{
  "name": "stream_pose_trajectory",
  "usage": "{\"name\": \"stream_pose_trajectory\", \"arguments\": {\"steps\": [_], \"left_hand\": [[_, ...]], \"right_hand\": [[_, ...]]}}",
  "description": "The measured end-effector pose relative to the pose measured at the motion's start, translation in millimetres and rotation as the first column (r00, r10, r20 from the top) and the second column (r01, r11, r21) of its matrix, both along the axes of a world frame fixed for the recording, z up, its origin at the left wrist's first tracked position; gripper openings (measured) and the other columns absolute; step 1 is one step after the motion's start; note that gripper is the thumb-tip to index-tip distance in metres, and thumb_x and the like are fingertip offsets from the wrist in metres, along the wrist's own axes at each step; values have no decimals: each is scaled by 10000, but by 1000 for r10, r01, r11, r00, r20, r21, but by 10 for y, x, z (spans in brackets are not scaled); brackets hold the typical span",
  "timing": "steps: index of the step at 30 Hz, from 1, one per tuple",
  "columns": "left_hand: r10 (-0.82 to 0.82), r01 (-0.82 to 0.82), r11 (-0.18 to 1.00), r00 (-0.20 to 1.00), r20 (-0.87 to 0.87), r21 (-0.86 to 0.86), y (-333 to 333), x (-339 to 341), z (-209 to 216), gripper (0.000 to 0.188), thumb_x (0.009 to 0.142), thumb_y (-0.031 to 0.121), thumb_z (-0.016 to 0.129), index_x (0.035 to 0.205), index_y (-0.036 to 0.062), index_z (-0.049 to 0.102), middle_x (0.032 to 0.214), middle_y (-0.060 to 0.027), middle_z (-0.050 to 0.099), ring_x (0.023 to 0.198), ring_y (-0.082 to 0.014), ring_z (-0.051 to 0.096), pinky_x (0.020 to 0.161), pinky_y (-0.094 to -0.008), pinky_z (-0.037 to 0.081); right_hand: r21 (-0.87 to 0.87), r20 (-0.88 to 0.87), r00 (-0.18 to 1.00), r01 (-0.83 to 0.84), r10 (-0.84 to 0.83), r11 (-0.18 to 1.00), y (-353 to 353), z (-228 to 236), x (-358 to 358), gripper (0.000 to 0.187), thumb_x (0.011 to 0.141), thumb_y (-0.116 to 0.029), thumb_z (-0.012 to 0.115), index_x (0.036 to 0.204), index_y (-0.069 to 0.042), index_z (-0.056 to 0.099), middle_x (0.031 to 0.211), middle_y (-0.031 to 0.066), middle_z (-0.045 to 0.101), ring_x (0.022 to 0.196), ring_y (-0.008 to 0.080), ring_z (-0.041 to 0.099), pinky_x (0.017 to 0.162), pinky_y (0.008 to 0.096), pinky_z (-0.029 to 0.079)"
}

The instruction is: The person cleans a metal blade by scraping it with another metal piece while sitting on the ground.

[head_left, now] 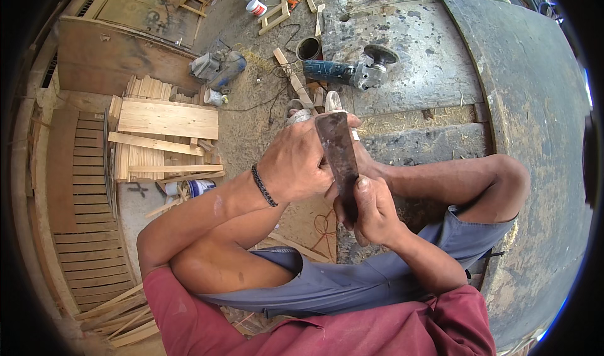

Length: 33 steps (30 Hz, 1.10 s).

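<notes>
Blade (338, 145): was held aslant before the legs (447, 183), seemingly for steadiness.
Left hand (301, 158): was curled beside the blade (fingertips hidden, so its hold could not be told).
Right hand (377, 212): was closed around the lower end, thumb pressed on the face.
Grinder (330, 72): was laid on the surface (415, 50), perhaps for easy reach.
Tub (255, 7): was red-labelled, its print unreadable.

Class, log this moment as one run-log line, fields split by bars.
right hand: grips dark flat bar, near end | left hand: beside bar, fingers partly hidden | beyond hands: blue angle grinder
</notes>
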<state>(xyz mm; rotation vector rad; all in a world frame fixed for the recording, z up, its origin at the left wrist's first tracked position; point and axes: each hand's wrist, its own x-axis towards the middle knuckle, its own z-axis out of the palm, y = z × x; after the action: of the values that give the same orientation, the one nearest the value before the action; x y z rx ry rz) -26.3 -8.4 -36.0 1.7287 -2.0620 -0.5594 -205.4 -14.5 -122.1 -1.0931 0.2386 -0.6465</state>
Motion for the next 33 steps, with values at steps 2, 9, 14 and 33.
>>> {"name": "stream_pose_trajectory", "arguments": {"steps": [2, 9, 14, 33], "left_hand": [[-9, 9, 1000, 1000, 4, 15, -13, 10, -5, 602, 767, 152, 814, 1295, 14, 560, 1008, -118, 671, 759, -167, 673, 700, -315, 560], [41, -32, 995, 994, -98, 90, -7, -40, 45, 557, 782, 115, 751, 1297, 13, 565, 1022, -131, 670, 776, -167, 670, 699, -315, 560], [31, -27, 996, 998, -49, 86, -15, -31, 40, 562, 731, 6, 671, 1283, 10, 571, 1060, -134, 680, 778, -160, 675, 679, -295, 563], [24, -21, 997, 999, -41, 70, -18, -22, 37, 595, 693, -54, 571, 1285, 2, 557, 1038, -126, 691, 761, -174, 690, 684, -291, 568]], "right_hand": [[7, -15, 1000, 7, -7, 1000, -16, -37, 5, 600, 1104, -436, 240, 964, -20, 649, 564, 22, 555, 463, 103, 537, 472, 272, 442], [-66, -15, 1000, -14, 13, 998, 31, -37, 18, 614, 1098, -458, 242, 957, -27, 655, 563, 26, 561, 482, 114, 549, 486, 273, 449], [-103, -35, 999, -26, 22, 994, 42, -14, 18, 552, 1105, -400, 273, 941, -43, 661, 570, 32, 569, 515, 153, 592, 530, 320, 478], [-161, -33, 999, 6, -12, 987, 31, -14, 24, 571, 1102, -417, 278, 924, -28, 656, 572, 48, 567, 519, 169, 587, 531, 331, 474]]}}
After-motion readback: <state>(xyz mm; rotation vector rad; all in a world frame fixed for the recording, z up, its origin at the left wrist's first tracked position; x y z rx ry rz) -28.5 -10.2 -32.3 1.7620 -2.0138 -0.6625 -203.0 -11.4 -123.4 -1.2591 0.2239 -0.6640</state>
